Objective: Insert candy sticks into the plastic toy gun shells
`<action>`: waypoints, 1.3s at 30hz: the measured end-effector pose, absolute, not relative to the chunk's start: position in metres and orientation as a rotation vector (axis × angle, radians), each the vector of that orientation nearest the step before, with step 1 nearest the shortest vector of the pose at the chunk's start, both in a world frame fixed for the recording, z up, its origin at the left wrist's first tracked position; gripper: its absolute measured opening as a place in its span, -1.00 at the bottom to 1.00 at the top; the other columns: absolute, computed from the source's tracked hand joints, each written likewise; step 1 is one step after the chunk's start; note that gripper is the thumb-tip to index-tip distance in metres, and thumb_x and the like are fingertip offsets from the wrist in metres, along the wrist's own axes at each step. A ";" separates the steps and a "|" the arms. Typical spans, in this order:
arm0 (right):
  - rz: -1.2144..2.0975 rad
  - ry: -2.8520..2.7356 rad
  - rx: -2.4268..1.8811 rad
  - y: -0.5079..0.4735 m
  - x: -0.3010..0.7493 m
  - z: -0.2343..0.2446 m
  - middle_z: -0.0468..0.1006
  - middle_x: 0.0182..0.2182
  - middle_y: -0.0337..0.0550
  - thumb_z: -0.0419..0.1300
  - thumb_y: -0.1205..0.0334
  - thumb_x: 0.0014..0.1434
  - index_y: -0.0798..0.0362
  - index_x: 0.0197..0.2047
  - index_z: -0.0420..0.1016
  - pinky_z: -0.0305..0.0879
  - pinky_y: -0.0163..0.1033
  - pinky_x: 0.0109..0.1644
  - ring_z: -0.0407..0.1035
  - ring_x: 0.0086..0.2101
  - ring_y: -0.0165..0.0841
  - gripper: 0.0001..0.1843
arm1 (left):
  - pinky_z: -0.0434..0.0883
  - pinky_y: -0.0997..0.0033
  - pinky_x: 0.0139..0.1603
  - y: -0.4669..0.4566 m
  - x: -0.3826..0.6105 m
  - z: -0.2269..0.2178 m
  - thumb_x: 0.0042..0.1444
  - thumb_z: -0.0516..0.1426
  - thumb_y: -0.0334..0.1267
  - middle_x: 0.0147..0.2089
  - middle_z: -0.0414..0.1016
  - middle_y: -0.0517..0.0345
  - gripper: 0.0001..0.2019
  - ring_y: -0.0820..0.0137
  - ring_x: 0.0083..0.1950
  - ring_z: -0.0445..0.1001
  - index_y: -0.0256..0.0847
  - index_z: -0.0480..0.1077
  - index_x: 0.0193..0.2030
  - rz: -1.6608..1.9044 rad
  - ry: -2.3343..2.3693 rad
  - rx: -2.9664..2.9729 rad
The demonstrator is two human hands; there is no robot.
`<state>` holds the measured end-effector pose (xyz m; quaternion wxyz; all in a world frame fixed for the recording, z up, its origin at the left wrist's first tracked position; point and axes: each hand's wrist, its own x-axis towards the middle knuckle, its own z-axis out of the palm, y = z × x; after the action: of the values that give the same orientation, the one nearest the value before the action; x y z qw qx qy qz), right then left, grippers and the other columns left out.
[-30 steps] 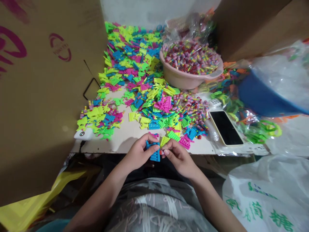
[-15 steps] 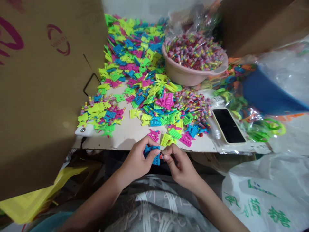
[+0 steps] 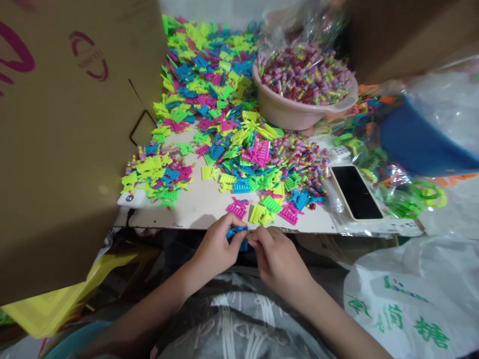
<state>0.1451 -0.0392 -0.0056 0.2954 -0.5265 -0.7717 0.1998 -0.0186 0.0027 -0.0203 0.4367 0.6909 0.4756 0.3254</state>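
Over the table's front edge, my left hand (image 3: 219,244) pinches a blue ridged plastic toy piece (image 3: 236,231) between thumb and fingers. My right hand (image 3: 275,252) meets it from the right, thumb and forefinger pressed together at the piece's edge; whatever lies between those fingertips is hidden. Just beyond the hands are a pink ridged piece (image 3: 238,207), a yellow one (image 3: 258,214) and another pink one (image 3: 289,213). Small tubes of coloured candy (image 3: 299,154) lie heaped behind them, to the right.
A pink basin (image 3: 295,113) full of candy tubes stands at the back. Many coloured plastic pieces (image 3: 209,85) cover the table's far left. A phone (image 3: 357,192) lies at right, near a blue container (image 3: 419,139). A large carton (image 3: 75,149) walls the left; a white sack (image 3: 411,294) sits lower right.
The blue piece has been tilted so that less of its face shows. My right hand has turned and closed in on it; the small red bit at its fingertips is now hidden.
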 end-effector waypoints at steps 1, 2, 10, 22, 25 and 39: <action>0.547 -2.040 -1.402 -0.039 0.145 -0.010 0.46 -0.45 -0.10 -0.07 0.48 0.24 -0.01 -0.31 0.22 0.19 -0.24 -0.37 0.35 -0.44 -0.25 -0.80 | 0.33 0.42 -0.26 0.004 -0.018 -0.025 0.15 0.11 -0.29 -0.37 0.44 0.19 -0.95 0.37 -0.29 0.43 -0.14 0.29 -0.33 0.822 1.189 1.665; 0.586 -1.997 -1.393 -0.039 0.145 -0.014 0.47 -0.45 -0.11 -0.07 0.46 0.27 -0.01 -0.30 0.21 0.20 -0.25 -0.37 0.35 -0.44 -0.26 -0.81 | 0.33 0.42 -0.26 0.005 -0.019 -0.029 0.15 0.12 -0.26 -0.37 0.44 0.20 -0.92 0.37 -0.30 0.43 -0.14 0.30 -0.34 0.839 1.196 1.603; 1.213 -1.521 -1.210 -0.039 0.160 -0.018 0.48 -0.38 -0.18 0.05 0.15 0.39 0.01 -0.23 0.32 0.30 -0.30 -0.25 0.38 -0.36 -0.37 -0.84 | 0.35 0.45 -0.22 0.005 -0.027 -0.012 -0.02 0.34 -0.07 -0.32 0.41 0.23 -0.67 0.41 -0.26 0.41 -0.18 0.37 -0.25 0.724 0.996 1.040; 1.692 -1.174 -0.986 -0.039 0.161 -0.012 0.43 -0.43 -0.24 0.17 -0.05 0.33 0.05 -0.30 0.33 0.25 -0.32 -0.25 0.32 -0.38 -0.43 -0.66 | 0.40 0.40 -0.24 0.003 -0.033 -0.008 -0.06 0.40 -0.10 -0.30 0.47 0.21 -0.60 0.37 -0.29 0.52 -0.19 0.34 -0.22 0.581 0.752 0.800; 1.661 -1.211 -0.991 -0.041 0.159 -0.012 0.41 -0.43 -0.25 0.16 -0.03 0.34 0.04 -0.32 0.32 0.24 -0.33 -0.26 0.30 -0.39 -0.44 -0.67 | 0.41 0.36 -0.23 0.003 -0.034 -0.006 0.00 0.36 -0.07 -0.29 0.46 0.20 -0.61 0.34 -0.28 0.54 -0.17 0.28 -0.21 0.535 0.701 0.857; 1.066 -1.588 -1.186 -0.061 0.147 -0.003 0.41 -0.43 -0.26 0.05 0.28 0.36 -0.02 -0.31 0.24 0.25 -0.34 -0.33 0.32 -0.41 -0.40 -0.84 | 0.27 0.38 -0.19 -0.006 -0.036 0.001 0.19 0.17 -0.16 -0.21 0.28 0.17 -0.79 0.40 -0.23 0.30 -0.16 0.22 -0.19 0.643 0.825 1.397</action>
<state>0.1474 -0.0608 -0.0031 0.4312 -0.4755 -0.6367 0.4273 -0.0363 -0.0056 0.0008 0.6427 0.6131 0.3623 0.2824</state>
